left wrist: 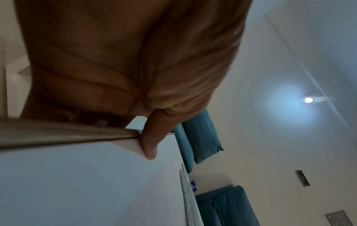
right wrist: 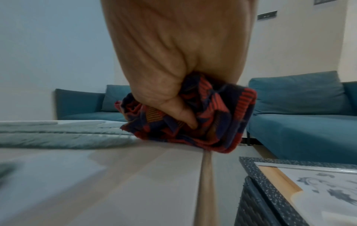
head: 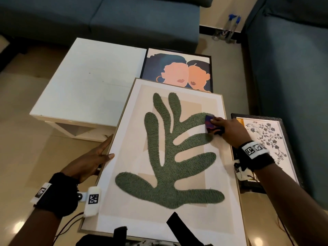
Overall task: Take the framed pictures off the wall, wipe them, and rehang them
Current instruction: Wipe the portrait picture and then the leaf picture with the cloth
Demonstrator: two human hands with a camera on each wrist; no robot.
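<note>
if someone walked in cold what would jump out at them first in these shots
The big framed picture with the green leaf shape fills the middle of the head view. The right hand presses a bunched red and navy cloth near its right edge, while the left hand steadies its left edge. Beyond it lies a picture of two faces beside a white table, and a floral picture lies on the right.

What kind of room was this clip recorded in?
Most likely a home living room: teal sofas on two sides, a low white coffee table on a tiled floor, and framed pictures laid out for wiping.
</note>
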